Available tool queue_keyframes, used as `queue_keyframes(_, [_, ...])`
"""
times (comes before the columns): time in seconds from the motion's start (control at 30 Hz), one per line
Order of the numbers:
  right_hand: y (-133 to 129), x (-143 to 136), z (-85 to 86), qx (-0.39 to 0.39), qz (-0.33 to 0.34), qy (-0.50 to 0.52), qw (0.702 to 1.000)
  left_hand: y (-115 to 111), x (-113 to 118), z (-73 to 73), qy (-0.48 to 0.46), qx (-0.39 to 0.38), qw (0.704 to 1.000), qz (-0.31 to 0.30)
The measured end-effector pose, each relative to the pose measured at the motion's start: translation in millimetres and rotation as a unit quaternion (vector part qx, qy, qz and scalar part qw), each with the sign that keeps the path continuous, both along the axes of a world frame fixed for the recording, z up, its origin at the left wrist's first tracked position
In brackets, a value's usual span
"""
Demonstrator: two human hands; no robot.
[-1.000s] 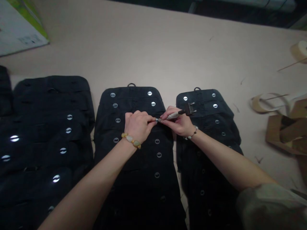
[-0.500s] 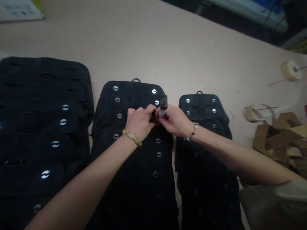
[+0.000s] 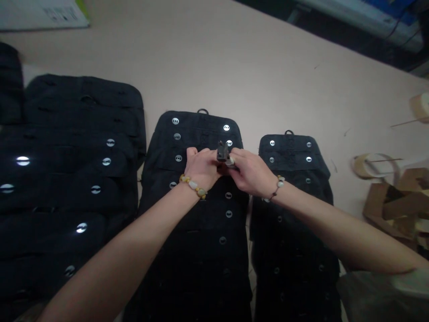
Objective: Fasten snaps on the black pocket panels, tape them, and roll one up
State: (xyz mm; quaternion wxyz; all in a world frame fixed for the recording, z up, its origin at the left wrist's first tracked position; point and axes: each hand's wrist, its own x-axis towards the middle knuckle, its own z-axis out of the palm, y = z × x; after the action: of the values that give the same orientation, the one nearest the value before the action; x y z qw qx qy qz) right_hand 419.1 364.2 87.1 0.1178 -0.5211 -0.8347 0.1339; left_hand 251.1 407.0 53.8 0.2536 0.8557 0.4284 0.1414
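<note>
Black fabric pieces with round silver fasteners lie overlapped in a middle row. Over the upper right part of that row my right hand is wrapped round a small metal-headed tool. Its dark head points to the left, above the fingers of my left hand. Close beside it, my left hand is closed at the fabric; its fingertips are hidden behind the tool, so what they pinch cannot be made out. A silver fastener shows just above the tool.
More overlapped black pieces lie in a row at the left and a narrower row at the right. Tape rolls and an open cardboard box stand at the right. A white box is at the upper left.
The view has shifted, so the rows appear farther right. The tool has tilted from upright to pointing left, towards my left hand. Both hands stay together at the same row.
</note>
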Motion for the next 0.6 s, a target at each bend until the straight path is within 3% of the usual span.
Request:
queue_keyframes(0.17, [-15, 14, -30.3, 0.084, -0.023, 0.172, 0.981, -3, 4, 2.6, -0.022, 0.011, 1.000, -0.010])
queue_keyframes(0.27, [-24, 18, -39.3, 0.105, -0.039, 0.213, 0.971, -3, -15, 11.7, -0.022, 0.040, 0.999, -0.016])
queue_keyframes(0.47, [-22, 13, -13.8, 0.017, -0.202, 0.356, 0.912, 17, -102, 19.7, 0.038, 0.088, 0.991, 0.094])
queue_keyframes(0.53, [-13, -3, -5.6, 0.004, -0.182, 0.377, 0.908, 22, -119, 15.8, 0.055, 0.081, 0.991, 0.089])
queue_keyframes(0.6, [1, -24, -3.2, -0.008, -0.105, 0.375, 0.921, 25, -125, 11.5, 0.057, 0.069, 0.992, 0.086])
